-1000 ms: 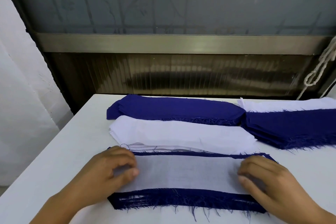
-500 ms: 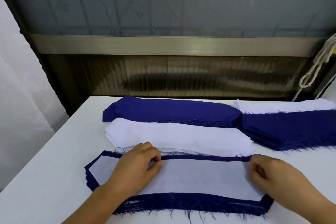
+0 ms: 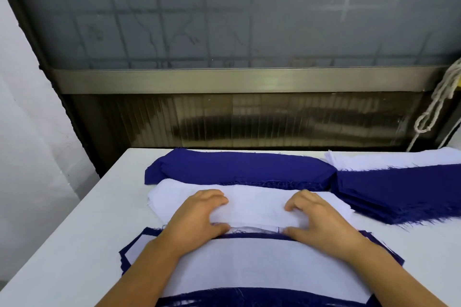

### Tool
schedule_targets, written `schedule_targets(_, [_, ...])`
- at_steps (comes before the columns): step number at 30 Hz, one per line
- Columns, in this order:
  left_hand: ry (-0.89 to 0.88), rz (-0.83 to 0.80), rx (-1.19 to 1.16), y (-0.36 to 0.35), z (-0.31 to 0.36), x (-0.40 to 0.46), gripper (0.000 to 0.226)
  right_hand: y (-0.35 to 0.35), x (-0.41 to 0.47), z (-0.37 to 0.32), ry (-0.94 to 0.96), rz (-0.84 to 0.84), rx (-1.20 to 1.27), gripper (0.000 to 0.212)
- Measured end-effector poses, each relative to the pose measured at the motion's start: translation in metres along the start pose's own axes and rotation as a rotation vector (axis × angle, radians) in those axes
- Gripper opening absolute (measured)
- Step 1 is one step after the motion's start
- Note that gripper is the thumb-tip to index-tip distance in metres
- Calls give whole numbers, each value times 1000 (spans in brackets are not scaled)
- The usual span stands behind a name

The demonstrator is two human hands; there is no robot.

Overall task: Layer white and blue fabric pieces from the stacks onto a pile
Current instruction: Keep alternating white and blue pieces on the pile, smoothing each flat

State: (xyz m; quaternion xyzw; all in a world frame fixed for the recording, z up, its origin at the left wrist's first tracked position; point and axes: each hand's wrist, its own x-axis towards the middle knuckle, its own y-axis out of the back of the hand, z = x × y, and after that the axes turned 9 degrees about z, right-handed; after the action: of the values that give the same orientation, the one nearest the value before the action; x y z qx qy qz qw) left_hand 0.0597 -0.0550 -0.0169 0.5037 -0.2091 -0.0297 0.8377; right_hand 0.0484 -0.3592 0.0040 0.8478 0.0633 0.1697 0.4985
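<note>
Both hands, left hand (image 3: 199, 214) and right hand (image 3: 321, 217), curl their fingers around the soft white cloth stack (image 3: 254, 204), likely to lift one piece.

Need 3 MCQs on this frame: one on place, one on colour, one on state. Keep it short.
1. Where are both hands?
A. On the white fabric stack
B. On the folded blue stack at the back
C. On the rope

2. What colour is the top piece of the near pile?
A. Blue
B. White
C. Grey

3. What is the state of the hands?
A. Flat and spread on the table
B. Raised in the air
C. Fingers curled on the white stack's near edge

Answers:
1 A: the left hand and right hand both rest on the white fabric stack.
2 B: the near pile shows a white piece on top with blue edges around it.
3 C: fingers and thumbs of both hands close on that stack's near edge, a grip on the top layers.
</note>
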Motion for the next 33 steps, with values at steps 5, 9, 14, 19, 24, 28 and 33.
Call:
schedule_targets(5, [-14,59,-2,-2,-2,-2,48,-5,-5,9,4,110,22,24])
schedule_targets(9, [-3,114,-35,2,1,-6,29,-5,-9,12,-3,152,116,9])
schedule_targets(14, [33,231,25,6,3,-8,15,-8,-8,15,-63,187,129,17])
schedule_targets(19, [148,283,73,11,-6,-11,17,-7,-9,13,-123,217,96,19])
schedule_targets(24, [302,374,138,27,-21,-20,18,-6,-9,14,-137,245,124,18])
schedule_targets(28, [326,374,126,38,-29,-22,24,-3,-10,10,-137,280,145,17])
schedule_targets(33, [251,445,56,56,-18,-25,14,16,-14,-2,-84,396,42,17])
